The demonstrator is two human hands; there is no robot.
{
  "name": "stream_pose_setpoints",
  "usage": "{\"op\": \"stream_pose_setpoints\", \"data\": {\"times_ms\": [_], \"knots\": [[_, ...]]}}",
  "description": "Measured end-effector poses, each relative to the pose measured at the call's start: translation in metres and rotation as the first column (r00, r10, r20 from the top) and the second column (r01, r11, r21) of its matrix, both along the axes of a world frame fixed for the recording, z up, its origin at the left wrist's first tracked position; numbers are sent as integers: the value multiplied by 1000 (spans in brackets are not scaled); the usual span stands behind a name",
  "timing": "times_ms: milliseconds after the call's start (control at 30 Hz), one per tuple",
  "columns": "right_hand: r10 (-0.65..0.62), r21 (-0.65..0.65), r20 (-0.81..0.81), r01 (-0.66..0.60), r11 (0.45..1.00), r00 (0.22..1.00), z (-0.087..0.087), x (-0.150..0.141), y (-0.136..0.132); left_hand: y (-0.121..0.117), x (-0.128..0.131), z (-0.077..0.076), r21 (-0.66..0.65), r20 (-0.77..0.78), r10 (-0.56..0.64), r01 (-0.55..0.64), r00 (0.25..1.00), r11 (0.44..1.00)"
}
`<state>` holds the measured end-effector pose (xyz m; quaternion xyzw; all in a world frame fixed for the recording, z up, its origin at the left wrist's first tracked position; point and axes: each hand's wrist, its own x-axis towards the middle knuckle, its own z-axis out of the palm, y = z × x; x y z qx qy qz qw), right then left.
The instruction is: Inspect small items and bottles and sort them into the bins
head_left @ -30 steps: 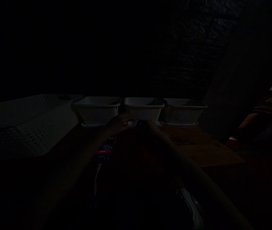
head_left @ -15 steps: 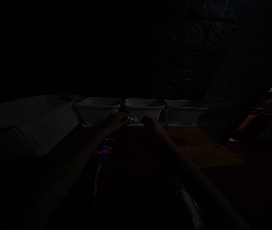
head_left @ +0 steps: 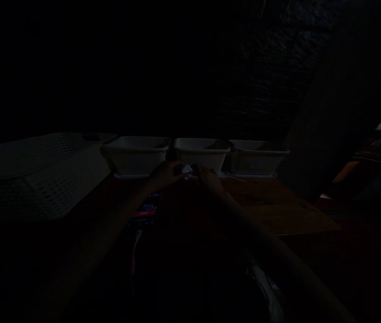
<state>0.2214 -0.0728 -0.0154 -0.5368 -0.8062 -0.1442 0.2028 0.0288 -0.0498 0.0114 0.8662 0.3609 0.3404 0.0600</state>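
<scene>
The view is very dark. My left hand [head_left: 166, 175] is closed, with its fingertips on a small, pale, shiny piece [head_left: 187, 170] whose kind I cannot make out. Close to its right side is my right hand [head_left: 208, 177], fingers curled together; whatever they hold is hidden in shadow. Both hands are just in front of the middle white tub [head_left: 202, 153], low over the wooden table [head_left: 264, 206].
Another white tub [head_left: 140, 157] stands left of the middle one and a third tub [head_left: 256, 160] right. A large perforated basket [head_left: 56, 188] fills the left side. A lit phone [head_left: 145, 213] lies below my left wrist, with a cable [head_left: 137, 240] leading from it.
My hands have come closer together, and the gap between them has narrowed around the pale shiny piece. The small white square seen between them earlier no longer shows separately.
</scene>
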Motion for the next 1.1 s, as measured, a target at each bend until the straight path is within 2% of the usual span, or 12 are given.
{"op": "stream_pose_setpoints", "data": {"times_ms": [233, 667, 1100], "knots": [[-55, -34, 75, 58, 998, 996, 5, -1, -4, -2, 0, 2, -8, -21, 0, -1, 1000, 1000], [-59, -99, 53, 64, 993, 997, 8, -5, -5, -1, -1, 1, 2, -7, 13, -13, 1000, 1000], [-35, 2, 73, 35, 999, 997, 6, -2, -6, -2, 0, 0, -58, -11, -24, 23, 1000, 998]]}}
